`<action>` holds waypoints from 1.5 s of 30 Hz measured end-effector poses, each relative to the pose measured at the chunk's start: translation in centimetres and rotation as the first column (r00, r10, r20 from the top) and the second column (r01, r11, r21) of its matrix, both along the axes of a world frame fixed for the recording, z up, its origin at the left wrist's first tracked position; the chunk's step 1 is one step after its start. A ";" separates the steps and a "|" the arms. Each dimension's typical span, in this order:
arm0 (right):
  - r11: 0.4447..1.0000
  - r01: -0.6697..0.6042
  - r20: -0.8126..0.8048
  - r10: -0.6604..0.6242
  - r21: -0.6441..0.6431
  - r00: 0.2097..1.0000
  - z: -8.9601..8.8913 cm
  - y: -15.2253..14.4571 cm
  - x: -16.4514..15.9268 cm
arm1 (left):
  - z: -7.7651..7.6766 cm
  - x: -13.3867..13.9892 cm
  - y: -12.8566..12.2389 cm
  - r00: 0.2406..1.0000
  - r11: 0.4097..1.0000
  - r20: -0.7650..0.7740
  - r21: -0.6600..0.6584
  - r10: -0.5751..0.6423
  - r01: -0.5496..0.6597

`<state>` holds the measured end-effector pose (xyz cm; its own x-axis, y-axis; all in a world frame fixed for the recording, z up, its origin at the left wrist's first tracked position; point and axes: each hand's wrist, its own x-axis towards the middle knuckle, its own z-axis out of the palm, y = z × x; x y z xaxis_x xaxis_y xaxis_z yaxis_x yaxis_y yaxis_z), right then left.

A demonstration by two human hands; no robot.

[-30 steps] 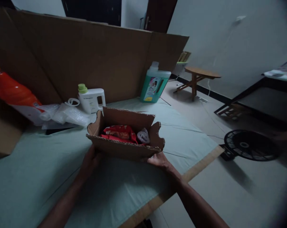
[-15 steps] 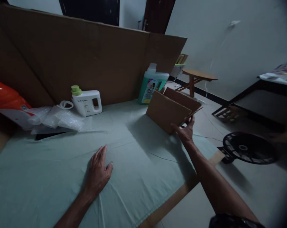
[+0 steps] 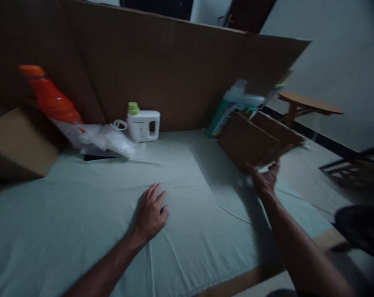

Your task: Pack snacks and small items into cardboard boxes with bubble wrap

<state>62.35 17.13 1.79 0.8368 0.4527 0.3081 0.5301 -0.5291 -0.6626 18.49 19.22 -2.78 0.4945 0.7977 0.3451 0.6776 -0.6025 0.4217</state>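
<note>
My right hand (image 3: 265, 177) is at the near right end of an open-topped cardboard box (image 3: 252, 138), thumb and fingers spread apart. Whether the fingertips still touch the cardboard is hard to make out in the blur. Just behind the box leans a bottle of teal liquid (image 3: 222, 115), partly covered by it. My left hand (image 3: 151, 212) lies palm down on the pale green cloth (image 3: 187, 247), fingers loosely spread and nothing in them.
Along the tall cardboard panel (image 3: 162, 74) stand a white jug with a green cap (image 3: 143, 126), crumpled bubble wrap (image 3: 112, 140) and an orange-red bottle (image 3: 55, 101). A cardboard box (image 3: 22, 140) sits far left. Beyond the right edge are a stool (image 3: 307, 103) and a dark fan (image 3: 360, 231).
The view has swung left, so everything sits further right. My right hand's fingers have loosened from the box's edge. My left hand's fingers have spread slightly.
</note>
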 end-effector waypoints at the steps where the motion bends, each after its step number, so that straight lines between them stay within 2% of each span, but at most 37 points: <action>1: 0.999 0.022 -0.056 -0.024 -0.035 0.998 -0.3 -0.9 -0.9 | 0.4 0.1 0.0 1.000 1.000 -0.006 -0.023 -0.001 0.000; 4: 0.989 -0.051 -0.127 0.034 -0.136 0.991 -2.0 -3.5 -3.1 | 1.7 0.3 0.5 0.998 0.997 -0.048 -0.063 -0.045 0.042; 6: 0.945 -0.233 0.039 0.248 -0.230 0.968 -3.7 -4.0 -4.7 | 2.3 0.3 0.8 0.991 0.994 -0.100 -0.074 -0.091 0.084; 8: 0.839 -0.462 0.111 0.508 -0.288 0.854 -5.3 -3.3 -7.6 | 2.5 0.1 0.1 0.979 0.990 -0.158 -0.071 -0.130 0.120; 10: 0.674 -0.675 0.153 0.733 -0.302 0.663 -6.2 -1.9 -12.4 | 2.3 -0.5 -2.0 0.960 0.981 -0.203 -0.050 -0.193 0.187; 12: 0.488 -0.820 0.197 0.873 -0.299 0.447 -6.3 -0.2 -18.6 | 1.9 -1.8 -5.2 0.922 0.948 -0.221 -0.044 -0.318 0.316; 13: 0.399 -0.865 0.213 0.914 -0.304 0.346 -6.1 0.7 -22.0 | 1.7 -2.9 -6.7 0.888 0.912 -0.209 -0.064 -0.410 0.406; 15: 0.200 -0.927 0.217 0.967 -0.316 0.135 -5.3 2.1 -28.7 | 1.8 -5.9 -8.8 0.776 0.784 -0.117 -0.132 -0.620 0.607; 16: 0.083 -0.944 0.200 0.980 -0.320 0.018 -4.8 2.6 -31.9 | 2.2 -7.9 -9.0 0.724 0.719 -0.039 -0.162 -0.689 0.676; 17: -0.037 -0.949 0.175 0.980 -0.314 -0.096 -4.4 2.9 -34.8 | 2.9 -10.1 -8.6 0.710 0.694 0.043 -0.178 -0.703 0.698; 18: -0.135 -0.944 0.150 0.971 -0.300 -0.187 -3.9 3.1 -37.4 | 4.0 -12.5 -7.4 0.776 0.754 0.109 -0.183 -0.622 0.631; 19: -0.210 -0.935 0.131 0.958 -0.286 -0.255 -3.5 3.2 -39.6 | 5.3 -15.0 -5.7 0.893 0.878 0.158 -0.176 -0.421 0.445; 20: -0.258 -0.925 0.119 0.947 -0.279 -0.300 -3.2 3.3 -41.4 | 6.8 -17.6 -3.4 0.972 0.976 0.185 -0.140 -0.142 0.169; 21: -0.281 -0.918 0.115 0.940 -0.279 -0.323 -3.0 3.3 -42.8 | 8.3 -20.1 -0.8 0.976 0.992 0.182 -0.068 0.116 -0.105; 22: -0.288 -0.914 0.116 0.936 -0.287 -0.331 -2.9 3.3 -43.8 | 9.9 -22.5 1.9 0.924 0.940 0.183 0.003 0.336 -0.342; 24: -0.278 -0.910 0.126 0.936 -0.309 -0.329 -2.9 3.4 -44.7 | 12.6 -26.6 7.5 0.835 0.848 0.241 0.075 0.495 -0.524; 25: -0.269 -0.910 0.129 0.938 -0.314 -0.322 -2.9 3.5 -44.9 | 13.6 -28.3 10.0 0.772 0.767 0.258 0.143 0.581 -0.625; 26: -0.260 -0.913 0.130 0.941 -0.316 -0.313 -3.0 3.5 -44.8 | 14.3 -29.6 12.2 0.729 0.706 0.254 0.190 0.636 -0.682; 28: -0.247 -0.918 0.126 0.946 -0.310 -0.297 -3.0 3.5 -44.6 | 15.0 -31.4 15.7 0.687 0.645 0.238 0.236 0.687 -0.727; 30: -0.236 -0.924 0.119 0.952 -0.300 -0.282 -3.0 3.4 -44.4 | 15.1 -31.9 18.0 0.692 0.643 0.208 0.260 0.691 -0.720; 33: -0.233 -0.929 0.116 0.954 -0.288 -0.275 -3.0 3.4 -44.5 | 15.1 -31.3 19.4 0.728 0.674 0.162 0.287 0.667 -0.681; 36: -0.242 -0.931 0.122 0.951 -0.271 -0.283 -3.0 3.5 -44.6 | 15.5 -30.0 18.7 0.736 0.679 0.135 0.304 0.664 -0.668; 39: -0.251 -0.935 0.136 0.947 -0.251 -0.291 -3.4 3.6 -44.6 | 15.5 -28.3 15.7 0.741 0.664 0.152 0.352 0.655 -0.659; 42: -0.222 -0.955 0.191 0.946 -0.198 -0.260 -4.1 3.7 -44.2 | 14.7 -26.8 9.8 0.796 0.680 0.210 0.426 0.568 -0.597; 45: -0.130 -0.987 0.275 0.949 -0.099 -0.152 -4.8 3.6 -43.5 | 13.0 -26.2 1.7 0.843 0.720 0.280 0.438 0.459 -0.538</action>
<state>18.80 20.77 -2.99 -0.5919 0.6473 0.4803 0.4797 0.7617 -0.4355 -7.66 20.95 10.18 -0.0124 0.6222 0.7828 0.8952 -0.3419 0.2859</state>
